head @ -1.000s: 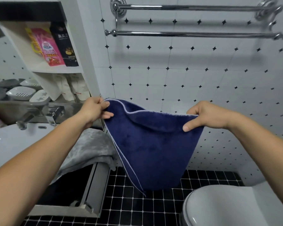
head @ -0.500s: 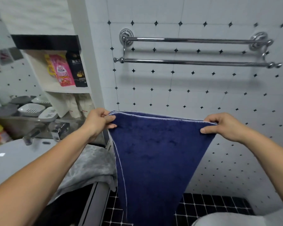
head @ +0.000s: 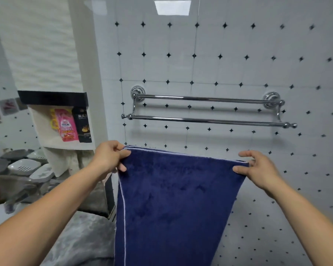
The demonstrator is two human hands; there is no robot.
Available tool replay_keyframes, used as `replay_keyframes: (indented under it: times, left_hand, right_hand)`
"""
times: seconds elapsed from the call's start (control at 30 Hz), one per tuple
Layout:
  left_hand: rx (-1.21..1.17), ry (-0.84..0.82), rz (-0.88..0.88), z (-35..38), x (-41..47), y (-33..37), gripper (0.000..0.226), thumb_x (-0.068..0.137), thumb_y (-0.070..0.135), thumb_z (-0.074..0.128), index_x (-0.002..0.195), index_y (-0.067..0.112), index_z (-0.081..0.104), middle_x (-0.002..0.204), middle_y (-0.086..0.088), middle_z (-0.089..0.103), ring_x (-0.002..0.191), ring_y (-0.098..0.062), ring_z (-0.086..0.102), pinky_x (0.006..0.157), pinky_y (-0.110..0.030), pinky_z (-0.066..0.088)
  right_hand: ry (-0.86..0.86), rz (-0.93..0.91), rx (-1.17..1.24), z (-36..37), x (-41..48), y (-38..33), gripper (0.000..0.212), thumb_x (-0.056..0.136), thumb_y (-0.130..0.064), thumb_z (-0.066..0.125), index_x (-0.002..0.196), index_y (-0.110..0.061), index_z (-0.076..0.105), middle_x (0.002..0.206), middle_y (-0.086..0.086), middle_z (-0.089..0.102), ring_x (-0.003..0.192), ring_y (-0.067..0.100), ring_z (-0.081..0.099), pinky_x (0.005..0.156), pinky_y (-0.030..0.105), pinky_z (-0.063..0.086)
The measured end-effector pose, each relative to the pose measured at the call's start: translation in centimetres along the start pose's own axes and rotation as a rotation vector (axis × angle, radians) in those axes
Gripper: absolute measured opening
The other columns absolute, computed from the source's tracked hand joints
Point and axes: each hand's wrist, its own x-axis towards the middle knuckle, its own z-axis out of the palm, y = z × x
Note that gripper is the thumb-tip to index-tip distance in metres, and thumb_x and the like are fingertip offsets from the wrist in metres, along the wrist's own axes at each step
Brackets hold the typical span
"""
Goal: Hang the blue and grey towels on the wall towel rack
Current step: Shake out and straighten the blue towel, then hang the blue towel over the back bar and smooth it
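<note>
The blue towel (head: 173, 204) hangs stretched flat in front of the tiled wall, its top edge level below the rack (head: 206, 120) and not touching it. The grey towel (head: 85, 237) lies bunched at lower left. Both forearms reach forward and up. The left hand (head: 109, 158) pinches the towel's top left corner with curled fingers; the right hand (head: 258, 169) pinches the right corner, thumb in front.

Open tiled gap between blue towel (head: 173, 198) and towel rack (head: 206, 120) above

blue towel (head: 171, 198) hanging spread below chrome rack (head: 208, 121), grey towel (head: 85, 237) crumpled
</note>
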Motion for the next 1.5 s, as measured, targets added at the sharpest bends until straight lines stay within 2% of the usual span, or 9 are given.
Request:
replay_keyframes:
  times: [0.17,0.53,0.73,0.9,1.07,1.2,1.33,1.4,1.5]
  left_hand:
    - [-0.177,0.005,-0.104,2.8,2.3,1.1,0.009,0.098,0.012,0.053,0.095,0.004,0.050,0.077,-0.021,0.064,0.046,-0.025,0.068,0.033,-0.024,0.047]
    - [-0.879,-0.034,-0.073,8.5,11.7,0.0,0.006,0.093,-0.004,0.055,0.089,-0.002,0.058,0.070,-0.004,0.069,0.080,-0.030,0.066,0.074,-0.032,0.061]
    - [-1.277,-0.052,-0.043,12.2,19.6,2.5,0.026,0.090,-0.010,0.054,0.075,0.011,0.049,0.069,-0.007,0.060,0.072,-0.026,0.070,0.070,-0.030,0.060]
    - [-1.453,-0.104,0.135,13.9,22.9,6.3,0.030,0.093,-0.014,0.040,0.079,0.008,0.054,0.074,-0.004,0.068,0.077,-0.017,0.073,0.081,-0.034,0.059]
    - [-1.702,-0.147,0.208,14.1,23.8,8.3,0.035,0.053,-0.022,0.068,0.071,0.008,0.066,0.065,-0.003,0.062,0.067,-0.012,0.065,0.077,-0.041,0.060]
    - [-1.794,-0.229,0.281,14.1,23.0,8.0,0.042,0.039,-0.015,0.068,0.075,0.006,0.072,0.079,-0.009,0.070,0.079,-0.022,0.072,0.076,-0.037,0.059]
    - [-1.802,-0.233,0.394,14.0,22.3,8.4,0.028,0.066,0.004,0.051,0.087,0.003,0.070,0.078,-0.006,0.062,0.078,-0.019,0.064,0.089,-0.033,0.051]
    - [-1.706,-0.184,0.429,14.2,22.4,8.7,0.008,0.079,0.017,0.067,0.081,0.011,0.071,0.077,0.002,0.065,0.078,-0.010,0.063,0.088,-0.026,0.051]
    - [-1.524,-0.215,0.455,14.5,23.3,8.6,0.036,0.051,0.021,0.094,0.076,0.023,0.068,0.074,0.010,0.065,0.078,-0.004,0.064,0.085,-0.022,0.053]
  right_hand:
    - [0.013,0.171,0.378,0.6,3.3,-1.1,0.006,0.091,-0.002,0.066,0.095,0.000,0.061,0.085,0.016,0.067,0.048,0.019,0.068,0.041,0.023,0.052]
    - [0.201,0.198,1.121,3.5,13.6,-0.9,0.047,0.089,0.010,0.060,0.133,0.001,0.045,0.106,0.018,0.064,0.080,0.029,0.073,0.070,0.034,0.061]
    - [0.306,0.075,1.370,4.6,20.8,-3.0,0.020,0.089,0.006,0.061,0.085,-0.010,0.049,0.086,0.010,0.062,0.063,0.018,0.074,0.059,0.024,0.059]
    - [0.313,-0.094,1.490,4.3,24.7,-4.8,0.018,0.095,0.001,0.055,0.084,-0.014,0.055,0.069,-0.003,0.074,0.068,0.008,0.073,0.063,0.017,0.056]
    - [0.108,-0.288,1.734,3.3,27.0,-5.6,0.056,0.034,0.006,0.090,0.086,-0.007,0.072,0.086,0.004,0.075,0.080,0.018,0.074,0.073,0.025,0.059]
    - [-0.033,-0.409,1.821,3.0,26.6,-5.3,0.029,0.055,0.005,0.059,0.078,-0.003,0.076,0.085,0.007,0.075,0.083,0.018,0.074,0.079,0.029,0.059]
    - [-0.291,-0.505,1.789,3.0,27.2,-4.3,0.053,0.084,-0.007,0.033,0.128,0.015,0.052,0.122,0.028,0.062,0.122,0.038,0.055,0.111,0.044,0.035]
    - [-0.252,-0.503,1.734,3.1,27.4,-4.0,0.053,0.090,-0.016,0.035,0.135,0.011,0.041,0.123,0.028,0.058,0.122,0.041,0.050,0.113,0.047,0.029]
    - [-0.262,-0.514,1.714,2.6,27.1,-5.5,0.043,0.091,-0.034,0.057,0.124,-0.006,0.055,0.096,0.008,0.063,0.097,0.024,0.060,0.098,0.039,0.046]
